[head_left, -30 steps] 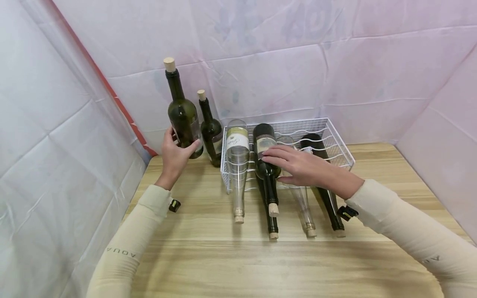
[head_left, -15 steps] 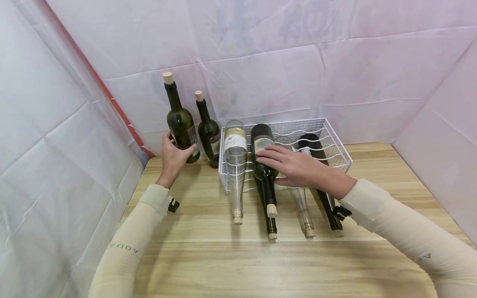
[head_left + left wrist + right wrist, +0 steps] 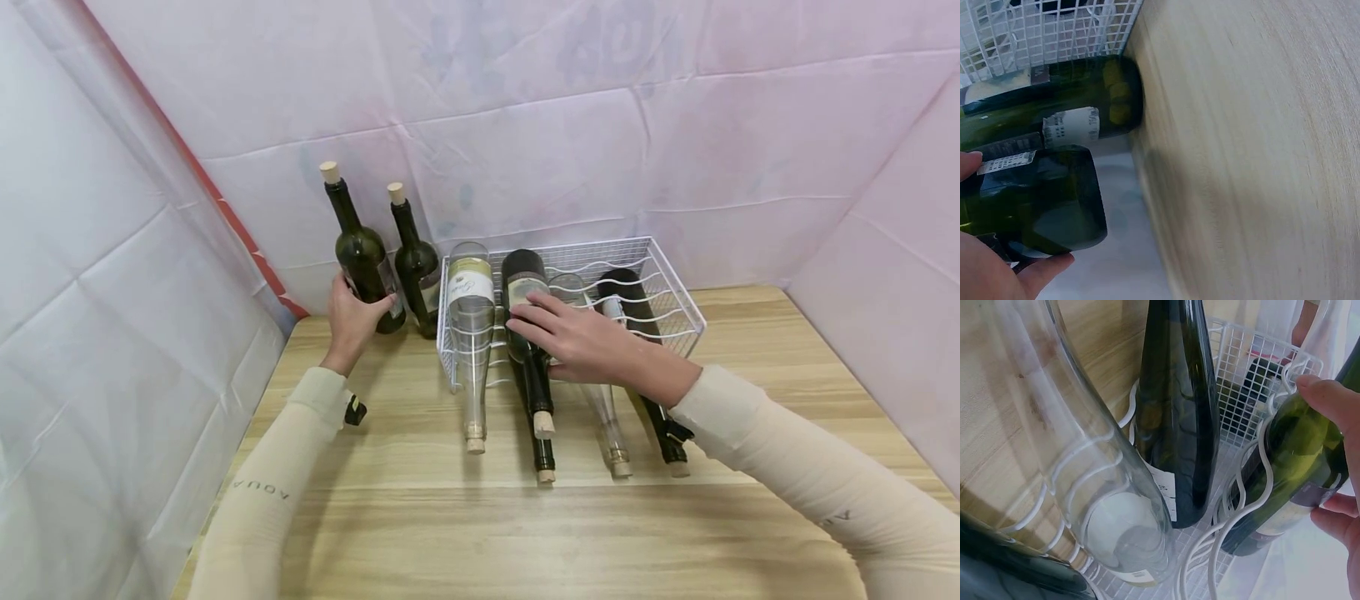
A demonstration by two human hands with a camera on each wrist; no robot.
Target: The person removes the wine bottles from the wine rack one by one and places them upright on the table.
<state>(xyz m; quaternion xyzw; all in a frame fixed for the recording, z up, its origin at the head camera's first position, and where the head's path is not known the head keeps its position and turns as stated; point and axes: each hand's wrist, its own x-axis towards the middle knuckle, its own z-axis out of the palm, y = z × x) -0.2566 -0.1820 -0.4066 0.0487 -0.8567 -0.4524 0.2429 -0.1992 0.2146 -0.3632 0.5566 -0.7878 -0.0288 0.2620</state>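
My left hand [image 3: 351, 323] grips a green corked wine bottle [image 3: 362, 260] by its lower body. The bottle stands nearly upright, tilted a little left; in the left wrist view its base [image 3: 1094, 206] hangs just off the wooden table [image 3: 1241, 156]. Beside it a second corked green bottle [image 3: 417, 265] stands on the table against the white wire rack [image 3: 678, 287]. On the rack's upper level lies a dark wine bottle [image 3: 538, 387], neck toward me. My right hand [image 3: 581, 337] holds its body, thumb and fingers on opposite sides in the right wrist view.
Left of that bottle, a clear bottle [image 3: 472, 333] with a white label lies on the rack. Below lie a dark bottle [image 3: 544, 457], a clear bottle [image 3: 606, 417] and another dark bottle [image 3: 628, 287], corks toward me. A white cloth wall [image 3: 525, 167] rises behind.
The green bottle in my left hand has come down toward the table beside the second standing bottle. My right hand stays on the dark bottle on the rack.
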